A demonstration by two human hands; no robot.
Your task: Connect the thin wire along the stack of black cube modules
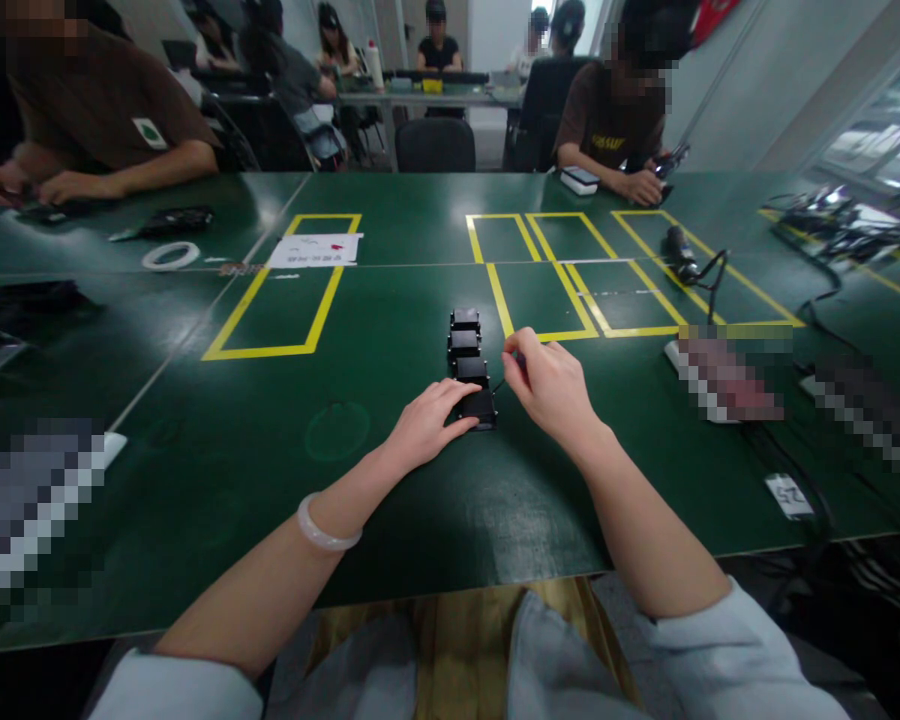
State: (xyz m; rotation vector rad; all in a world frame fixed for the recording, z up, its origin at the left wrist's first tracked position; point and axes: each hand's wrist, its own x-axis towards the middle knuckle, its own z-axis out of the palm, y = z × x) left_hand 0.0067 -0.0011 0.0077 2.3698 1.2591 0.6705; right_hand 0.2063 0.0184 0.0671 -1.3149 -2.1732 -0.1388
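Several small black blocks [465, 342] with shiny bits at their sides stand in a line on the green table, running away from me. My left hand [429, 420] grips the nearest black block [478, 406] between its thumb and fingers, partly covering it. Just to the right, my right hand [551, 388] is closed in a pinch around a thin dark tool [499, 385]. The tool's tip points at the right side of the nearest blocks; whether it touches them I cannot tell. Most of the tool is hidden in the fingers, so its exact kind does not show.
Yellow tape rectangles [261, 352] mark the green table [390, 520]. A paper sheet [315, 250] and a white ring-shaped coil [170, 257] lie left. Blurred devices [720, 380] with cables and a black cylindrical object [679, 252] are right. Across sit people [607, 120].
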